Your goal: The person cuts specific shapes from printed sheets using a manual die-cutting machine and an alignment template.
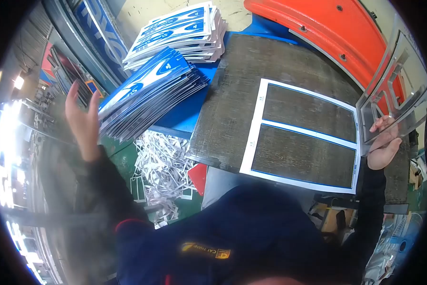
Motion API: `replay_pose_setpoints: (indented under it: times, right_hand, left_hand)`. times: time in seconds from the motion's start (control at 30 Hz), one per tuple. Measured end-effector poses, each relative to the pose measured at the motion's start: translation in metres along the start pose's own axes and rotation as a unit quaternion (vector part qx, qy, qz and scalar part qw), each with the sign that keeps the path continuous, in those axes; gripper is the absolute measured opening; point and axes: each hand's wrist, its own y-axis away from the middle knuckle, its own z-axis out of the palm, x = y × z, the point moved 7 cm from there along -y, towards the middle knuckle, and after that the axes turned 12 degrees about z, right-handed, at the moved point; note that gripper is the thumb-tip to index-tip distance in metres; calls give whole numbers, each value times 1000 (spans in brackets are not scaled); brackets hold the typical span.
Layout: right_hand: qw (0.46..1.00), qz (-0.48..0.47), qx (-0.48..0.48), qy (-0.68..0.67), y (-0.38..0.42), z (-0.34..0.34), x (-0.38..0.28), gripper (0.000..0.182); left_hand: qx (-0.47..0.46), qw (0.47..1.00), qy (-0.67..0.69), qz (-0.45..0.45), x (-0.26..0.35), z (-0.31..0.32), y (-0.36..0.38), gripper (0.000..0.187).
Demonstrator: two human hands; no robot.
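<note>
My left hand (84, 121) is raised at the left with thumb and fingers apart and nothing in it. Close beside it lies a fanned pile of blue-and-white printed cards (147, 88). At the right, my right hand (385, 145) has its fingers closed on the lower edge of a clear frame-like plate (365, 124) with cut-outs, which stands tilted up. Left of that plate, a white paper frame (256, 128) with two rectangular openings and blue edging lies flat on the dark board (227, 90).
A taller stack of uncut-looking printed sheets (175, 31) stands at the back on a blue surface (187, 116). A red curved machine part (322, 23) spans the back right. White paper offcuts (161, 166) cover the floor below, beside a red object (197, 178).
</note>
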Motion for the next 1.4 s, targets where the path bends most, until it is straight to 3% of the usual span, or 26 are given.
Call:
replay_pose_setpoints:
  times: [0.1,0.13,0.17,0.3,0.4,0.5,0.53,0.57,0.63,0.67,0.7,0.73,0.77,0.83,0.9,0.93,1.0,1.03,1.1,1.17,1.2,1.27,1.3,1.33,1.37,1.4]
  right_hand:
    - [1000,-24,12,6,0,-1,-16,85]
    - [999,-40,21,11,0,-3,-23,86]
    - [999,-43,18,12,2,-4,-27,86]
    - [997,-62,33,16,23,-19,-44,88]
    - [998,-56,33,5,42,-19,-49,84]
    - [999,-27,31,23,52,-23,-50,83]
    - [999,-22,27,17,53,-25,-47,82]
    - [999,-22,25,14,53,-25,-45,82]
    - [998,-17,54,17,54,-28,-40,80]
    - [999,-16,49,12,54,-29,-36,80]
    - [999,-11,43,10,54,-33,-31,78]
    - [999,-7,36,8,54,-34,-27,77]
    - [999,-8,32,3,54,-35,-25,77]
    - [999,-4,43,0,55,-37,-20,76]
    - [999,-1,34,-6,56,-38,-18,76]
    - [999,1,44,-10,56,-38,-18,77]
    - [999,-1,47,-20,55,-39,-19,78]
    - [999,-1,50,-22,55,-39,-19,78]
    - [999,-1,50,-12,56,-40,-19,78]
    - [999,2,46,-16,57,-41,-18,78]
    - [999,6,39,-20,56,-40,-17,78]
    - [999,-1,43,-19,57,-38,-17,77]
    - [999,-5,46,-18,57,-38,-17,76]
    - [999,-7,47,-16,57,-38,-17,76]
    - [999,-3,37,-23,57,-38,-16,75]
    - [999,0,28,-29,58,-37,-16,74]
  left_hand:
    - [-30,974,149,171,143,33,-7,55]
    - [-139,951,209,179,184,56,-1,58]
    - [-180,910,268,260,216,77,9,63]
    - [-378,819,255,348,264,160,58,79]
    - [-407,791,302,342,274,177,57,66]
    - [-312,797,281,435,286,163,36,49]
    - [-405,770,422,255,279,166,16,41]
    - [-472,697,537,59,272,170,2,35]
    - [-312,749,583,-30,232,150,-57,32]
    - [-215,680,698,-68,208,136,-82,25]
    - [-181,607,773,45,168,133,-117,28]
    - [-280,261,921,-80,118,136,-140,30]
    - [-15,557,829,-53,125,77,-162,30]
    - [147,594,786,-84,74,29,-176,27]
    - [56,538,838,-75,-20,20,-212,30]
    - [56,542,835,-74,-29,14,-207,30]
    - [216,754,612,-98,-67,-8,-191,30]
    - [214,755,612,-95,-85,-5,-191,30]
    - [269,743,533,-303,-164,19,-173,42]
    - [178,915,336,-132,-201,40,-164,56]
    - [295,786,398,-371,-156,57,-142,74]
    - [261,923,109,-261,-126,84,-147,89]
    - [120,966,178,-141,-147,137,-168,76]
    - [-60,974,179,-128,-41,139,-156,52]
    - [-99,979,137,115,0,163,-160,32]
    - [-174,964,122,160,22,189,-155,28]
